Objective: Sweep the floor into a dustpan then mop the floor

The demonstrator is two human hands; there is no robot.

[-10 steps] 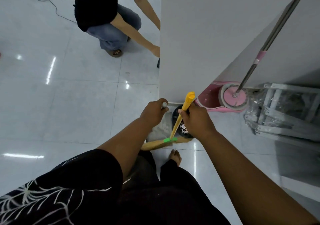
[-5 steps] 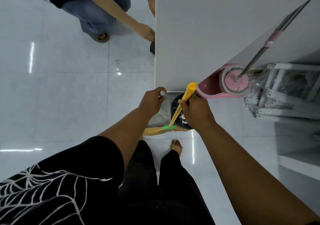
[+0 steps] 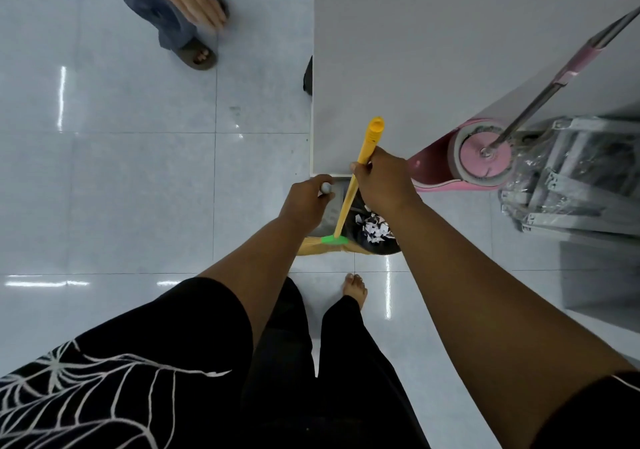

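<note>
1. Our right hand [image 3: 382,185] is closed around the yellow plastic broom handle [image 3: 360,171], near its top end.
2. Our left hand [image 3: 306,201] is wrapped around a grey-tipped handle [image 3: 325,188]; we take it for the dustpan's.
3. The straw broom head [image 3: 322,246] with its green collar rests on the pale tiled floor [image 3: 138,189], touching the dark dustpan [image 3: 375,237] holding white paper scraps [image 3: 375,229].
4. A pink spin mop bucket [image 3: 460,168] stands at the grey wall's [image 3: 433,50] base, near the dustpan.

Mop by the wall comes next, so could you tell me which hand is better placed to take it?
Probably the right hand: the mop stands on its side, though it first must release the broom.
</note>
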